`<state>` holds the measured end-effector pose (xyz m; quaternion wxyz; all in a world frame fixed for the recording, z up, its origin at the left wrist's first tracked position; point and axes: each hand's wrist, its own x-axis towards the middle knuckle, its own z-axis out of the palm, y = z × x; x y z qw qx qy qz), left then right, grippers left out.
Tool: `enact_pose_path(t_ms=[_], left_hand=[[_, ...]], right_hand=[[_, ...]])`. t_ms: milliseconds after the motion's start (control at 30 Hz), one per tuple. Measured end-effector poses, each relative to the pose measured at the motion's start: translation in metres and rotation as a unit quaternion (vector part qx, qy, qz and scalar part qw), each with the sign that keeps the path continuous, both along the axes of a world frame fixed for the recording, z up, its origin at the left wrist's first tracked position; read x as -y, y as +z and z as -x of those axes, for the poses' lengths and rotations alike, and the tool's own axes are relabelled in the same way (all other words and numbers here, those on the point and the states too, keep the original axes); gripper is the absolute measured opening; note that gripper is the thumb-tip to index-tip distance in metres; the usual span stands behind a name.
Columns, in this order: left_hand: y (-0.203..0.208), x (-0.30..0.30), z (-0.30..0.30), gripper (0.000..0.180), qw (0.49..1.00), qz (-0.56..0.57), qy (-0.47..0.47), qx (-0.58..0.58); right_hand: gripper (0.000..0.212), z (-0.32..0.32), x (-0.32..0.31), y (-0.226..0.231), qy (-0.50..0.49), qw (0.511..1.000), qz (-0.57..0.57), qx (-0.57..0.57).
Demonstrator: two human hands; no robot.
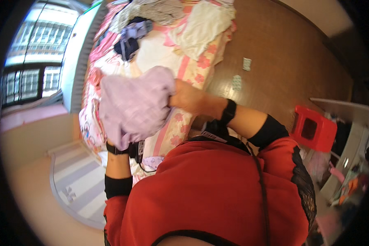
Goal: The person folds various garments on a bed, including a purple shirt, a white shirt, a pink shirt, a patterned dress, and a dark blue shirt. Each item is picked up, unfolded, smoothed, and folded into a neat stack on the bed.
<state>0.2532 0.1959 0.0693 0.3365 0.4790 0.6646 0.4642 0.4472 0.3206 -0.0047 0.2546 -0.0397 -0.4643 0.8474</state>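
Observation:
A lavender piece of clothing (137, 102), bunched and partly hanging, is held up over the bed in front of me. My right hand (185, 97) reaches into its right side and grips it, the fingertips covered by the fabric. From below, my left forearm (118, 166) comes up to the cloth's lower left corner. The cloth drapes over my left hand, so its fingers cannot be seen. Black bands circle both wrists. What kind of garment it is cannot be made out.
Beneath is a bed (158, 57) with a floral pink and cream sheet. On it lie a cream garment (205, 26), dark blue and grey-blue clothes (131, 37) and a greyish garment (149, 12). A red stool (315, 128) stands right, a striped mat (80, 184) lies lower left.

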Motion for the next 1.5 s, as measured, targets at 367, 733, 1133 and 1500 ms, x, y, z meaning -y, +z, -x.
enact_pose_path(t_ms=[367,733,1133,1500], left_hand=[[0.02,-0.02,0.002,0.041,0.862,-0.028,-0.089,0.498],[0.103,-0.029,0.017,0.014,0.901,0.115,-0.38,-0.176],[0.078,-0.033,0.01,0.007,0.624,0.103,-0.383,-0.673],[0.112,-0.048,-0.011,0.013,0.698,-0.152,-0.144,-0.685]], right_hand=[[0.034,-0.003,-0.05,0.002,0.084,0.966,0.234,-0.065],[0.009,-0.063,-0.056,0.084,0.094,0.495,-0.845,0.181],[0.004,-0.092,-0.082,0.113,0.169,0.371,-0.837,0.364],[0.018,-0.097,-0.083,0.156,-0.019,0.414,-0.843,0.343]])
